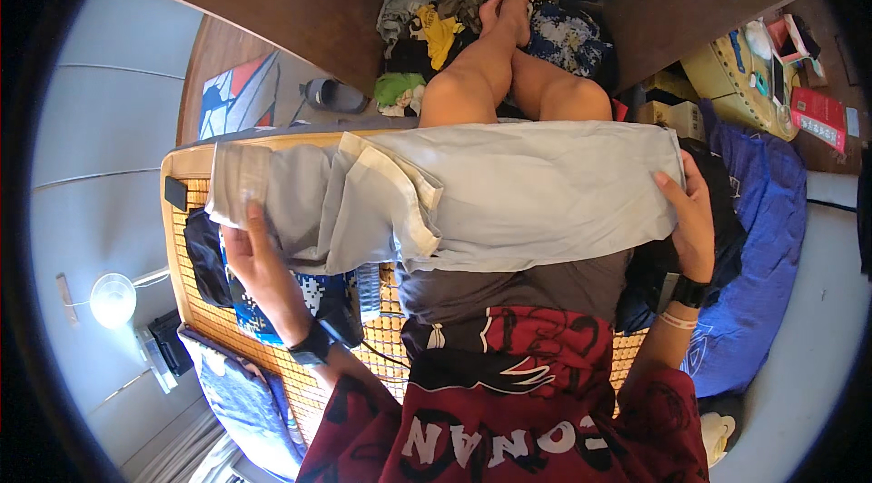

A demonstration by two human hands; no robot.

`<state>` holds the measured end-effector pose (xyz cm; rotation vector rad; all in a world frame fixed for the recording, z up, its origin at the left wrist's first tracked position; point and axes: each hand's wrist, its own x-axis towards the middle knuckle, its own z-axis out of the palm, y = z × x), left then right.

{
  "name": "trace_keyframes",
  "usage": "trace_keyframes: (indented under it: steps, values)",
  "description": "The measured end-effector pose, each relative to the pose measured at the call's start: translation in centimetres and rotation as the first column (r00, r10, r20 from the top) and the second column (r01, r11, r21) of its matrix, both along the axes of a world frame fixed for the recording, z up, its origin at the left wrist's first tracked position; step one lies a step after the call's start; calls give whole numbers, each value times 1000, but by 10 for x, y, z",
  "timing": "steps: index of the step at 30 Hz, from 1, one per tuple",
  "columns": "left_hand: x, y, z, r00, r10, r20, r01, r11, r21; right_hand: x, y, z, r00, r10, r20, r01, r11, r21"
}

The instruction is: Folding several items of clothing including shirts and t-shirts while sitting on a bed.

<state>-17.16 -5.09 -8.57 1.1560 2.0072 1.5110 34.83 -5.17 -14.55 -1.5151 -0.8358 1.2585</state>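
Observation:
Across my lap lies a light grey garment [545,192], folded lengthwise into a long strip. Its exact kind is not clear from the folds. A shorter layer with a pale edge is turned over its left half. At the left end, my left hand [257,247] grips it, thumb on top and fingers hidden beneath. My right hand [692,210] pinches the right end the same way, the thumb lying on the cloth. The strip is stretched fairly flat between both hands.
I sit on a woven mat [386,328] with a dark bundle [209,256] at left and blue fabric [758,256] at right. My bare legs rest toward a cabinet [699,1] full of heaped clothes [440,33]. A fan [113,299] stands far left; a slipper [333,95] is on the floor.

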Motion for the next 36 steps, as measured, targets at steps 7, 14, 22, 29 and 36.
trace_keyframes:
  steps: [7, 14, 22, 29, 36]
  values:
    - [67, -7, 11, 937, -317, -146, 303, 946, -115, -27, 0, 40, 958, 64, 278, -99, 988, 115]
    - [106, -9, -9, 704, -563, -433, 493, 826, -272, -68, 3, 70, 925, 175, 336, -240, 957, 164]
    - [115, -5, -16, 694, -600, -397, 536, 800, -271, -96, -2, 72, 866, 422, 270, -474, 864, 170]
    - [73, 24, -30, 823, -515, 238, 567, 729, -383, -135, -11, 24, 671, 499, 548, -649, 753, 109]
    - [47, 31, -93, 857, -500, 127, 496, 732, -467, -148, -8, 19, 612, 338, 715, -580, 806, 115]
